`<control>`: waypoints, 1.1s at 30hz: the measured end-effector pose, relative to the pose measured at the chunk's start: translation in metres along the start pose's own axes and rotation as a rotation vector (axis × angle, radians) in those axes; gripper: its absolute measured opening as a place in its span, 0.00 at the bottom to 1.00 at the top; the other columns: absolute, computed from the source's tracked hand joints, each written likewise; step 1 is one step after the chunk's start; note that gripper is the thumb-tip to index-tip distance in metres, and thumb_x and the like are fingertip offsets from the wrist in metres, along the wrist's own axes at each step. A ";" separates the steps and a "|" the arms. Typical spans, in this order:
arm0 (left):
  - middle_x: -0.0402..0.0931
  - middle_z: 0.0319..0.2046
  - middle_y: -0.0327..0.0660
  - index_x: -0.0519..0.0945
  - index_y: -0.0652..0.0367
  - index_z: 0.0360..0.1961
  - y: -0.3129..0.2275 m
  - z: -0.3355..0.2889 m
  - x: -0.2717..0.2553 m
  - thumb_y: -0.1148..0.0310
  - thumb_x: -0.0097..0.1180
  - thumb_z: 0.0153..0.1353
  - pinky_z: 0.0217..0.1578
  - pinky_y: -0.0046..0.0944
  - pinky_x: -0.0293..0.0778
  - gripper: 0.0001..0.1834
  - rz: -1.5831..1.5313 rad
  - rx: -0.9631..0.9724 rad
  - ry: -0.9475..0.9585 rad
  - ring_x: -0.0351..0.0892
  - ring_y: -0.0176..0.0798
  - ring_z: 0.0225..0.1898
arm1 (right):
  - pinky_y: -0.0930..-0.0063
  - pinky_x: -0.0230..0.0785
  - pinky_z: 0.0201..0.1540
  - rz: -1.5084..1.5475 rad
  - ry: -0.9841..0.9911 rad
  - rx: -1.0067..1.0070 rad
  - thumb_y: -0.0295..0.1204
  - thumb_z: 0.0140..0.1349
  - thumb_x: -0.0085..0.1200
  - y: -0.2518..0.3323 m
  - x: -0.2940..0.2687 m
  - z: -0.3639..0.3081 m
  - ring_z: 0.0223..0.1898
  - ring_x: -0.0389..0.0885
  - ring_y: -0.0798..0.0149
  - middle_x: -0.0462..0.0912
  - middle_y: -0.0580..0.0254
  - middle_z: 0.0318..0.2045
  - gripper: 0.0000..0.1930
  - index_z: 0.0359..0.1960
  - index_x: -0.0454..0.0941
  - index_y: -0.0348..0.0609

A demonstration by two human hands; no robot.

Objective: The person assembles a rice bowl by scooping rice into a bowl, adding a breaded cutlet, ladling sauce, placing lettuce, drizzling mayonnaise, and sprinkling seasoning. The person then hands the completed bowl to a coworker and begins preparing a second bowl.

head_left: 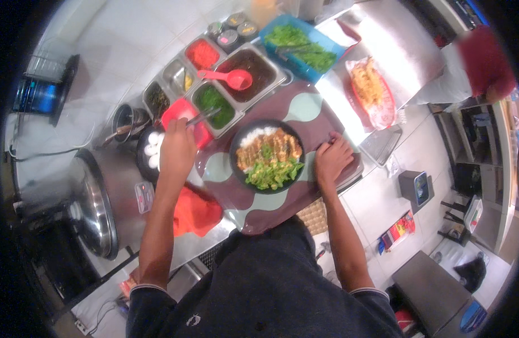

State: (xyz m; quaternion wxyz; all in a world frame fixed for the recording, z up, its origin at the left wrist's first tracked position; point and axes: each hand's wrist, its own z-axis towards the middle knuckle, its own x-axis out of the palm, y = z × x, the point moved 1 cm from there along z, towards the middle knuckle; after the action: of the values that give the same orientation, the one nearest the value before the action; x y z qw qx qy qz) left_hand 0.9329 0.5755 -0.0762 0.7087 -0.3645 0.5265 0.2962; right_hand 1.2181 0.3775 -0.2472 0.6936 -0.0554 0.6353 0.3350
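A black bowl (234, 163) of white rice, sauced golden-brown strips and leafy salad sits on the brown patterned tray (293, 207) in front of me. My left hand (177, 147) reaches over a red tub (202, 134), fingertips pinched at the handle of a slim metal utensil (205, 115). Its far end lies in the steel pan of chopped greens (206, 97); whether it is tongs or a spoon is unclear. On the tray's right side rests my right hand (333, 159), fingers loosely bent and apart, with nothing seen in it.
Behind the tray, a pink ladle (240, 80) lies across a dark sauce pan (263, 66), next to a blue bin (321, 42) of greens. White eggs (153, 150) fill a dark bowl by a large lidded pot (93, 197). Fried food (365, 84) sits in a red basket. Another person (468, 67) stands at right.
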 end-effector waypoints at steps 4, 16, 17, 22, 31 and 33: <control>0.76 0.43 0.57 0.77 0.68 0.45 0.010 0.018 0.045 0.70 0.52 0.65 0.47 0.55 0.76 0.12 0.160 -0.051 0.117 0.77 0.62 0.48 | 0.55 0.64 0.53 0.346 0.105 -0.101 0.25 0.58 0.53 -0.013 -0.017 -0.003 0.47 0.75 0.50 0.80 0.55 0.41 0.15 0.49 0.77 0.44; 0.72 0.54 0.52 0.75 0.62 0.57 -0.031 -0.102 -0.010 0.67 0.55 0.66 0.56 0.56 0.66 0.20 -0.175 0.011 -0.086 0.71 0.57 0.57 | 0.69 0.76 0.50 1.367 1.003 0.228 0.44 0.78 0.40 0.015 -0.066 -0.120 0.52 0.80 0.62 0.78 0.57 0.53 0.27 0.66 0.64 0.33; 0.73 0.54 0.52 0.76 0.63 0.56 -0.031 -0.119 -0.013 0.68 0.55 0.67 0.55 0.55 0.67 0.19 -0.257 -0.014 -0.076 0.72 0.57 0.56 | 0.68 0.77 0.49 1.425 0.966 0.246 0.44 0.77 0.40 0.018 -0.063 -0.122 0.52 0.80 0.62 0.78 0.57 0.54 0.27 0.65 0.65 0.33; 0.75 0.49 0.53 0.78 0.66 0.52 -0.028 -0.197 -0.015 0.69 0.55 0.66 0.53 0.51 0.70 0.16 -0.522 -0.061 -0.071 0.75 0.57 0.52 | 0.65 0.78 0.50 1.533 0.879 0.255 0.44 0.77 0.41 0.021 -0.047 -0.126 0.51 0.81 0.59 0.79 0.54 0.54 0.25 0.59 0.70 0.30; 0.81 0.36 0.53 0.79 0.68 0.48 -0.002 -0.258 0.023 0.68 0.57 0.65 0.42 0.48 0.76 0.15 -0.625 -0.306 0.159 0.82 0.57 0.40 | 0.61 0.78 0.50 1.428 0.860 0.329 0.39 0.78 0.40 0.018 -0.038 -0.117 0.49 0.81 0.56 0.79 0.51 0.52 0.21 0.53 0.72 0.28; 0.82 0.33 0.53 0.79 0.68 0.48 0.000 -0.260 0.041 0.66 0.57 0.66 0.41 0.48 0.77 0.15 -0.649 -0.422 0.257 0.83 0.55 0.38 | 0.61 0.78 0.50 1.415 0.896 0.240 0.38 0.77 0.41 0.016 -0.044 -0.114 0.48 0.81 0.57 0.79 0.50 0.51 0.20 0.51 0.72 0.29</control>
State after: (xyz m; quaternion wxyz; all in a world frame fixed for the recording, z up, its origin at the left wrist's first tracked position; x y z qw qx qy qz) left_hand 0.8063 0.3616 -0.1625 0.6033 -0.6832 0.3962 0.1108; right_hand 1.1152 0.3150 -0.2226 0.0041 0.3019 0.7665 0.5669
